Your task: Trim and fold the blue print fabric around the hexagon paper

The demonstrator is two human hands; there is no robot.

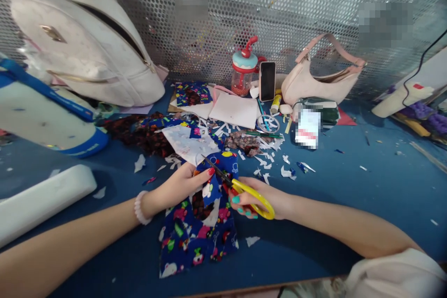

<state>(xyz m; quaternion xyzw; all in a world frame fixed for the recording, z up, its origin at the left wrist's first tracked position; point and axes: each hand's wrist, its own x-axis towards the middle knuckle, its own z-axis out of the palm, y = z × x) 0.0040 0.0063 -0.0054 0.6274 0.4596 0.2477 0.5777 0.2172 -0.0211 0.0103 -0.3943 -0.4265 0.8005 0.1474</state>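
Note:
In the head view, my left hand pinches a piece of blue patterned fabric, thumb on top. My right hand is closed around yellow-handled scissors, whose dark blades point up and left across that fabric, close to my left thumb. Below my hands a larger blue cloth with colourful cartoon figures lies on the table, with a dark brown patch in its middle. A white scrap with faint print lies just beyond my left fingers.
Paper and fabric scraps litter the blue table. Behind stand a white backpack, a red-lidded cup, a phone and a pink handbag. A large bottle and a white block are at left.

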